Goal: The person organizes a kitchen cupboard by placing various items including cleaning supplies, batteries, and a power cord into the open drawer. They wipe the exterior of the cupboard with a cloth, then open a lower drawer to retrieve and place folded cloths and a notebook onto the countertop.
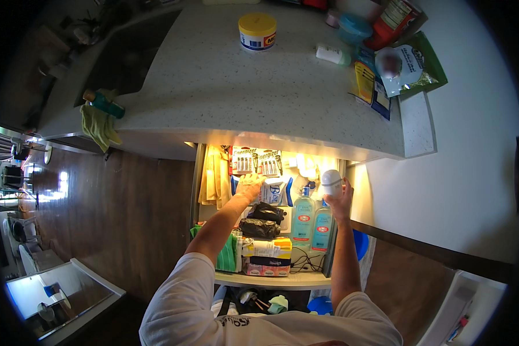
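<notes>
My right hand (341,200) holds a white roll-on style bottle (332,184) with a rounded top, above the right side of a lit, pulled-out drawer (273,281). Below it, two clear bottles of ethyl alcohol (303,216) lie side by side. My left hand (250,188) reaches in over a white and blue soft pack (274,192), fingers spread near the lower edge of the Energizer battery packs (245,161). Whether the fingertips touch the packs cannot be told. Black rolled bags (260,228) lie beneath my left forearm.
Yellow cloth-like items (214,177), a green striped pack (228,255), tissue packs (267,268) and a black cable (308,261) share the drawer. On the speckled countertop (225,95) stand a yellow-lidded tub (257,32) and, at right, several pouches (408,69). A green bottle (104,105) lies by the sink (127,56).
</notes>
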{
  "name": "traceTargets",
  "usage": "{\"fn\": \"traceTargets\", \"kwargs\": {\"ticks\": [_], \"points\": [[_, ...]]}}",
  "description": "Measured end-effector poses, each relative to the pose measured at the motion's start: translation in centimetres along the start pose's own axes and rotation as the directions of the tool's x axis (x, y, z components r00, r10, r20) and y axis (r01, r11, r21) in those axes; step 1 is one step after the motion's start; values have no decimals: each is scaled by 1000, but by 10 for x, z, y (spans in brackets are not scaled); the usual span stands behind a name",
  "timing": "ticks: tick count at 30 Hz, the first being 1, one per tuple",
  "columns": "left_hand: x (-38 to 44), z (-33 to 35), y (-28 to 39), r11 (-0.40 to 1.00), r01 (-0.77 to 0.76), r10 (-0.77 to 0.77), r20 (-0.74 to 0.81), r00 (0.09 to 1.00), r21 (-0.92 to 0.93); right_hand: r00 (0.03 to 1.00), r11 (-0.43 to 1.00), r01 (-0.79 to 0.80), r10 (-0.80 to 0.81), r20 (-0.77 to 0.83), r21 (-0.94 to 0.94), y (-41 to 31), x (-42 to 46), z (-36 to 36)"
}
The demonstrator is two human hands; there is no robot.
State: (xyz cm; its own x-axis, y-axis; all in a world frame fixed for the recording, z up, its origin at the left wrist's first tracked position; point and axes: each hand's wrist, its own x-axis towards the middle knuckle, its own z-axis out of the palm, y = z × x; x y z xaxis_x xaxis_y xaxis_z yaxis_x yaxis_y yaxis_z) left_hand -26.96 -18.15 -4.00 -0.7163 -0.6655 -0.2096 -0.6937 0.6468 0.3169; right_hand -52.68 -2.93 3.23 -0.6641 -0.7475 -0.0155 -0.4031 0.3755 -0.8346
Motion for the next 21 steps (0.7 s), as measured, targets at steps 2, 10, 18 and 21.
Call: {"fn": "traceTargets", "kwargs": {"ticks": [2, 10, 18, 21], "points": [[1, 10, -3, 999, -23, 21, -72, 997, -28, 1000, 1000, 12, -12, -1, 11, 2, 3, 3], [-13, 36, 3, 986, 43, 5, -287, 958, 160, 999, 998, 42, -40, 25, -56, 3, 10, 20], [-19, 20, 5, 994, -34, 28, -64, 998, -102, 849, 741, -408, 94, 520, 533, -28, -16, 82], [-20, 24, 6, 996, -18, 18, -2, 1000, -90, 786, 453, -577, 80, 613, 680, -32, -32, 116]]}}
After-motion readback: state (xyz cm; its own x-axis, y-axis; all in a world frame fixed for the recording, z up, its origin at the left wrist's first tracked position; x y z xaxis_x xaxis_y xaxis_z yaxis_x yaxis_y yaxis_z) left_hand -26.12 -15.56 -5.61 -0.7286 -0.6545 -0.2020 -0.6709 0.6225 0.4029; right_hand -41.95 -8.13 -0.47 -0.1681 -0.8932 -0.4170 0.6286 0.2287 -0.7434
